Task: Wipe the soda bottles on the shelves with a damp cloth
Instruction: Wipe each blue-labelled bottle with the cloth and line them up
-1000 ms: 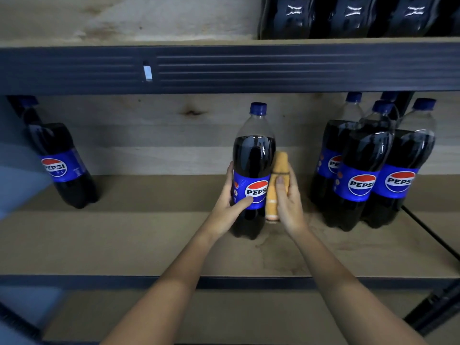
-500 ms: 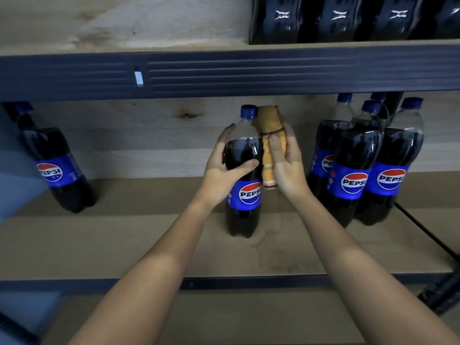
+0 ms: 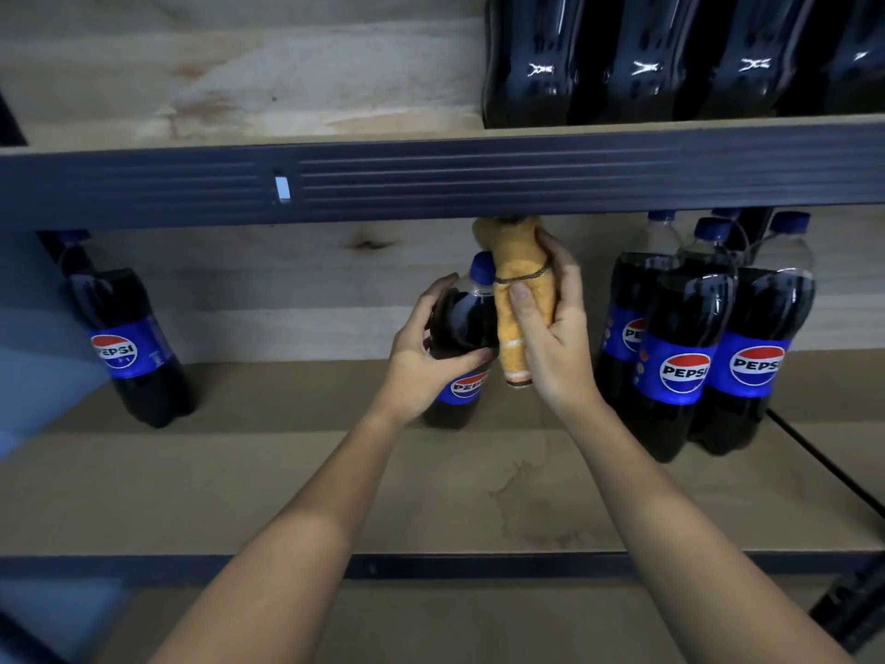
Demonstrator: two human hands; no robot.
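Fingers of the left hand [image 3: 424, 359] grasp the soda bottle [image 3: 460, 347]; right hand [image 3: 550, 328] fingers clench the cloth [image 3: 515, 299] against its neck.

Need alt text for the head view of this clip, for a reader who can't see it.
A left hand grips a Pepsi bottle standing on a wooden shelf while the right hand holds a yellow cloth against its side. A cluster of Pepsi bottles stands right, a lone bottle left, more dark bottles above.

Stockroom: soda bottles [image 3: 680, 357] on shelving [image 3: 431, 184]
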